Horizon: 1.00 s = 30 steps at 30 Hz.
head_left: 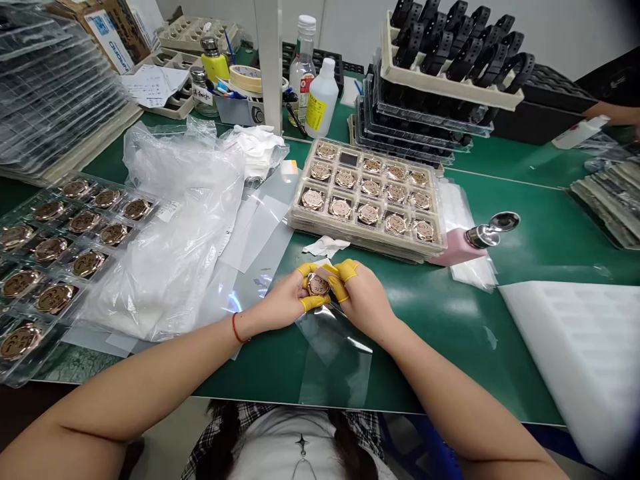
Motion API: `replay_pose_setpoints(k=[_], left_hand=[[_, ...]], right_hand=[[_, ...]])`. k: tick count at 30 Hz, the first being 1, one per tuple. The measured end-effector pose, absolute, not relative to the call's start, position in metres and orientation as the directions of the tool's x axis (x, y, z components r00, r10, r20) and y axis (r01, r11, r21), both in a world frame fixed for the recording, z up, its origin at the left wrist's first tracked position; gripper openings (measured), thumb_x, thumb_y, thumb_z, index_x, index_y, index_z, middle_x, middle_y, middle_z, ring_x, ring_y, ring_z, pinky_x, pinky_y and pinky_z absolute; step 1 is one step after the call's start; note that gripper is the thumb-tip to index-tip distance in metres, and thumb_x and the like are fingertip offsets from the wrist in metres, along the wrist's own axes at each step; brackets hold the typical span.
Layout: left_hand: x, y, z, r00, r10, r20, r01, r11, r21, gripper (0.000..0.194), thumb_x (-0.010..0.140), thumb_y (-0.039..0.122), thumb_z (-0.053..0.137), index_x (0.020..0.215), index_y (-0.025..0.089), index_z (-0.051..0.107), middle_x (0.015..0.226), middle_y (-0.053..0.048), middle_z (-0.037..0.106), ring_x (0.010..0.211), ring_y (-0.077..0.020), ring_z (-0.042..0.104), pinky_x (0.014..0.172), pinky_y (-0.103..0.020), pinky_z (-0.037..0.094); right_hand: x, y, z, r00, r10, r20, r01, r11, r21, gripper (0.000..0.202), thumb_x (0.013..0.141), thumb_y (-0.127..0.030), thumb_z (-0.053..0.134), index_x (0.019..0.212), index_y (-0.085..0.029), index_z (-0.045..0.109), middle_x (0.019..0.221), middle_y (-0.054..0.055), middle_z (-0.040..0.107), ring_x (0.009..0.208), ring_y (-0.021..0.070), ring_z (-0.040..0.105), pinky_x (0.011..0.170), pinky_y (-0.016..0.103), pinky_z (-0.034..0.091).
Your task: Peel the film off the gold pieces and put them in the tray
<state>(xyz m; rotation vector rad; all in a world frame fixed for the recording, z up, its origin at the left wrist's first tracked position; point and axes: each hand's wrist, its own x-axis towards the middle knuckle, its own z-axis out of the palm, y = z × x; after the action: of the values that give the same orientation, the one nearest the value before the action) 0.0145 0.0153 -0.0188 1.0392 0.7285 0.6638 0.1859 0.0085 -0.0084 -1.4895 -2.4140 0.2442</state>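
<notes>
Between my hands, low over the green table, is a round rose-gold watch case (319, 285). My left hand (287, 298), with yellow finger cots on, is closed around its left side. My right hand (361, 291), also in yellow finger cots, pinches a small tan strip (326, 271) against the top of the case. A clear plastic sheet (335, 360) lies under the hands. Just beyond them rests a crumpled white wipe (327, 246). Further back, a beige tray (365, 241) carries rows of similar watch cases.
At the left lies a clear tray (117, 257) of watch cases beside a large plastic bag (175, 260). A pink pump bottle (457, 247) and a white foam block (575, 347) stand to the right. Behind are bottles (323, 100) and stacked trays of black straps (450, 80).
</notes>
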Motion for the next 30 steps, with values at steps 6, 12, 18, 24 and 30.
replay_pose_setpoints(k=[6,12,18,24,30], left_hand=[[0.016,0.015,-0.021,0.58,0.782,-0.23,-0.095,0.344,0.934,0.047,0.075,0.019,0.068,0.116,0.021,0.046,0.106,-0.005,0.059,0.094,-0.0177,0.06,0.085,-0.034,0.049],[0.016,0.014,-0.021,0.52,0.824,-0.222,-0.108,0.322,0.941,0.06,0.072,0.023,0.069,0.125,0.025,0.041,0.095,-0.003,0.061,0.078,-0.0157,0.062,0.077,-0.036,0.052],[0.015,0.012,-0.02,0.492,0.848,-0.196,-0.164,0.311,0.936,0.071,0.072,0.025,0.069,0.133,0.022,0.034,0.083,-0.002,0.063,0.074,-0.0158,0.062,0.073,-0.031,0.049],[0.016,0.015,-0.026,0.444,0.874,-0.198,-0.125,0.279,0.952,0.067,0.068,0.021,0.071,0.126,0.014,0.039,0.07,0.003,0.056,0.062,-0.01,0.056,0.064,-0.025,0.045],[0.011,0.016,-0.021,0.573,0.8,-0.175,-0.128,0.298,0.946,0.052,0.069,0.024,0.074,0.115,0.016,0.051,0.082,-0.002,0.062,0.068,-0.0108,0.057,0.062,-0.023,0.046]], right_hand=[[0.209,0.028,-0.011,-0.261,0.962,0.08,0.774,0.259,-0.578,0.018,0.088,-0.025,0.046,0.103,-0.019,0.054,0.088,0.006,0.061,0.079,0.0209,0.054,0.067,0.03,0.043],[0.212,0.029,-0.007,-0.184,0.955,0.232,0.833,0.277,-0.48,0.026,0.087,-0.025,0.047,0.108,-0.017,0.06,0.101,0.013,0.06,0.096,0.029,0.049,0.083,0.044,0.041],[0.185,0.037,0.015,-0.329,0.941,0.079,0.511,0.248,-0.823,0.042,0.085,-0.031,0.049,0.126,-0.02,0.045,0.074,0.0,0.057,0.064,0.0157,0.053,0.061,0.029,0.046],[0.213,0.19,0.065,0.153,0.919,0.363,0.815,0.089,-0.572,0.03,0.087,-0.032,0.044,0.111,-0.016,0.054,0.097,0.007,0.063,0.083,0.0175,0.059,0.072,0.028,0.046],[0.203,0.265,0.058,0.079,0.952,0.295,0.895,0.062,-0.442,0.02,0.082,-0.019,0.052,0.096,-0.012,0.065,0.093,0.013,0.065,0.087,0.024,0.06,0.077,0.035,0.046]])
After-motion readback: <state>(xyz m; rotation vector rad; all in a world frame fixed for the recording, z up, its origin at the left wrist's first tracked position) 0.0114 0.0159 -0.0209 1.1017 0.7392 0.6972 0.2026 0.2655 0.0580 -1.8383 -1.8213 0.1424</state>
